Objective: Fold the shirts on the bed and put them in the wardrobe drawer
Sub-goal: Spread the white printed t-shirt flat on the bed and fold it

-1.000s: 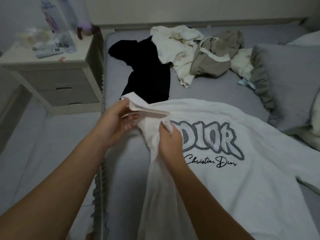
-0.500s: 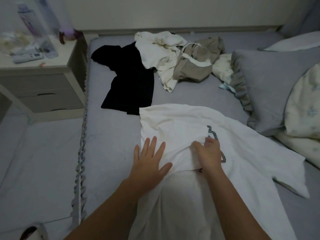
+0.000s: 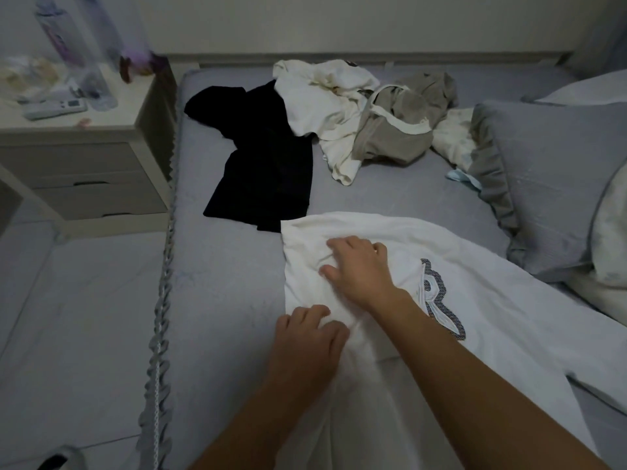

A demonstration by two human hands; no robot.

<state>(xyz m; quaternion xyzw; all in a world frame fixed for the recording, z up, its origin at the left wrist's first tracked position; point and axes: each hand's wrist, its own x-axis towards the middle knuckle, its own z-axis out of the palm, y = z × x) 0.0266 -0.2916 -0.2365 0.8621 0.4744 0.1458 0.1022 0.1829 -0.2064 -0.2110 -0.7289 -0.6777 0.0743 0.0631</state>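
A white shirt (image 3: 509,317) with a grey printed logo lies spread on the grey bed (image 3: 224,283); its left side is folded over the front and hides most of the print. My right hand (image 3: 359,269) presses on the folded part with fingers spread. Just below it, my left hand (image 3: 310,337) rests on the fold's lower edge with bent fingers. Further back lie a black shirt (image 3: 264,164), a crumpled cream shirt (image 3: 322,96) and a taupe shirt (image 3: 397,137). No wardrobe is in view.
Grey pillows (image 3: 549,184) fill the bed's right side. A nightstand (image 3: 84,164) with bottles and a remote (image 3: 54,108) stands left of the bed. The floor (image 3: 74,317) runs along the bed's left edge.
The lifted sleeve and left side of the white shirt were laid over its front. Both hands let go of it and now press on the fold; the right hand slid further up.
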